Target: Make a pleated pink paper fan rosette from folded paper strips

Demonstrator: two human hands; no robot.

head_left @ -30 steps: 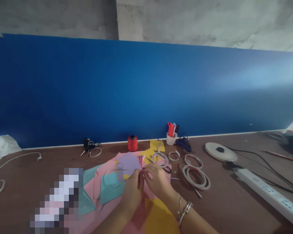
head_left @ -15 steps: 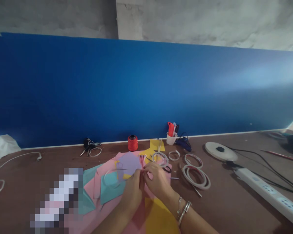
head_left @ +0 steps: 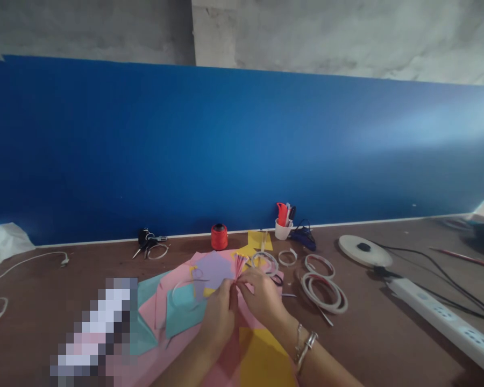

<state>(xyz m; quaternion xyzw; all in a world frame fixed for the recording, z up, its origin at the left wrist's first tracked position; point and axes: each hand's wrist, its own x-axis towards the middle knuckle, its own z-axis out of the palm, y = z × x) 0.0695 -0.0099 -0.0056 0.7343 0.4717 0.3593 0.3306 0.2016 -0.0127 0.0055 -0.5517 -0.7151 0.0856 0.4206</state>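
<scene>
Between my fingertips is a small pink pleated paper [head_left: 239, 264], its folds fanning out at the top. My left hand [head_left: 221, 309] pinches its lower end from the left. From the right, my right hand [head_left: 261, 294], with bracelets on the wrist, grips the same spot with thumb and finger. The paper's lower part is hidden by my fingers. Beneath both hands lie overlapping coloured sheets: a purple paper [head_left: 216, 270], a teal paper [head_left: 183, 308] and a yellow paper [head_left: 264, 357] on pink ones.
Rolls of tape [head_left: 325, 293] lie right of the papers. Behind stand a red thread spool [head_left: 219, 237] and a white cup [head_left: 283, 230] of pens. Keys [head_left: 148, 242] sit at back left. A white power strip [head_left: 443, 317] with a black cable is at right.
The pleated paper has tilted slightly right and its top folds have spread wider. My right hand has turned a little, its fingertips still at the paper. Everything else stays put.
</scene>
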